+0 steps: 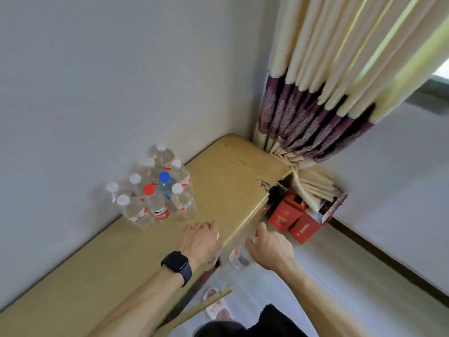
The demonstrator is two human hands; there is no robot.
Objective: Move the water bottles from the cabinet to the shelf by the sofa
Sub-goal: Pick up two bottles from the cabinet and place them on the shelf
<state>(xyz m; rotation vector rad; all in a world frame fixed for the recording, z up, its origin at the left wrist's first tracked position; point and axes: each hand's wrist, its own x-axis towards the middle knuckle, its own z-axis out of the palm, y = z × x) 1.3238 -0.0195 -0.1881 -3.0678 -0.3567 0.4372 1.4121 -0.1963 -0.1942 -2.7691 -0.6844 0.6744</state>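
Head: left hand (pixel 201 239), right hand (pixel 269 246) grip bottles (pixel 239 257); red labels (pixel 160 215) unreadable.

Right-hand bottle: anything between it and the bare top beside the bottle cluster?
Yes. The left hand, gripping a second bottle, hangs over the top's near edge, between the right hand's bottle and the cluster. Toward the curtain, the top lies bare.

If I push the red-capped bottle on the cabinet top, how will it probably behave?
The red-capped bottle seems full, so probably heavy for its size. Tall, narrow and upright, it may tip if pushed high. Other bottles crowd it, so they would likely move too.
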